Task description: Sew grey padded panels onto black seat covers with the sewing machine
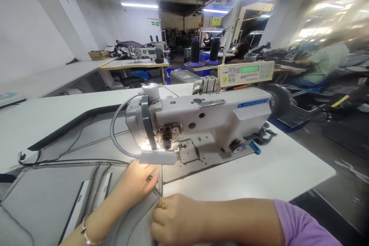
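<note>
A large grey padded fabric panel (43,200) with black piping lies across the table and runs under the head of the sewing machine (198,115). My left hand (141,180) rests on the panel near its edge, just below the machine's lamp (158,157). Its thumb is apart from the fingers, and the fingertips are partly hidden by the lamp. Closer to me, my right hand (175,217) is closed, with curled fingers gripping the panel's right edge. The needle area is lit, but the lamp hides the stitching point.
A control panel (246,73) sits above the machine, with black thread cones (195,52) behind it. The white tabletop (276,165) extends to the right. Black bins (305,103) stand beyond its edge. A blurred person (325,61) sits at the far right.
</note>
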{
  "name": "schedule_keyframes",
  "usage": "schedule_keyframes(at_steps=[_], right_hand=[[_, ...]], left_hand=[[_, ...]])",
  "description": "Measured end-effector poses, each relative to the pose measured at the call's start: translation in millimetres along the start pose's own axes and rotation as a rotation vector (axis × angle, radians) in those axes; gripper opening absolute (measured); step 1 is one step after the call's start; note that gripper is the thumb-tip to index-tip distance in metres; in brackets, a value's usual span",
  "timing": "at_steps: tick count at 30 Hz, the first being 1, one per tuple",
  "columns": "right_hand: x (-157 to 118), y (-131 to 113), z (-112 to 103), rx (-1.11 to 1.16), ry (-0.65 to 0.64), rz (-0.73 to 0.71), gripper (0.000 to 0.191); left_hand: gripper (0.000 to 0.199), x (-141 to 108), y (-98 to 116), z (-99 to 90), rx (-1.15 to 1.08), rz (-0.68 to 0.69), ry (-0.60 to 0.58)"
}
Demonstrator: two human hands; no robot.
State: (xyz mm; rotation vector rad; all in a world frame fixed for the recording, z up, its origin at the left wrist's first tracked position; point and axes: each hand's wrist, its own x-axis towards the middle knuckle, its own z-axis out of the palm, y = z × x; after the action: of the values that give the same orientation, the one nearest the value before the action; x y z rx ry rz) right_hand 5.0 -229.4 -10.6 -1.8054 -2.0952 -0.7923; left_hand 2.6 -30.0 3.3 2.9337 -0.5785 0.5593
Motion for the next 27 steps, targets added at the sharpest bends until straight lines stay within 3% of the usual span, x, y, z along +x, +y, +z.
schedule_keyframes(at_steps=[11, 17, 20, 22, 27], right_hand=[[-4.0, 13.5, 11.0, 0.007, -0.013, 0.13, 0.017], [-10.8, 6.8, 5.9, 0.007, 0.079, 0.169, 0.009], [-14.6, 0.0, 1.5, 0.05, 0.156, 0.098, 0.016], [-16.5, -4.8, -0.8, 0.105, 0.191, 0.006, 0.021], [-20.3, -19.4, -1.9, 0.214, 0.205, -0.119, 0.022]], left_hand=[[0.033, 15.6, -10.9, 8.9, 0.003, 0.029, 0.066], [0.032, 7.7, -2.2, -4.5, 0.001, -0.05, -0.082], [0.019, -6.9, 1.7, -14.1, 0.004, -0.047, -0.138], [0.022, -15.8, 1.8, -16.4, -0.002, -0.037, -0.122], [0.022, -20.8, -1.8, -7.7, -0.04, -0.112, -0.057]])
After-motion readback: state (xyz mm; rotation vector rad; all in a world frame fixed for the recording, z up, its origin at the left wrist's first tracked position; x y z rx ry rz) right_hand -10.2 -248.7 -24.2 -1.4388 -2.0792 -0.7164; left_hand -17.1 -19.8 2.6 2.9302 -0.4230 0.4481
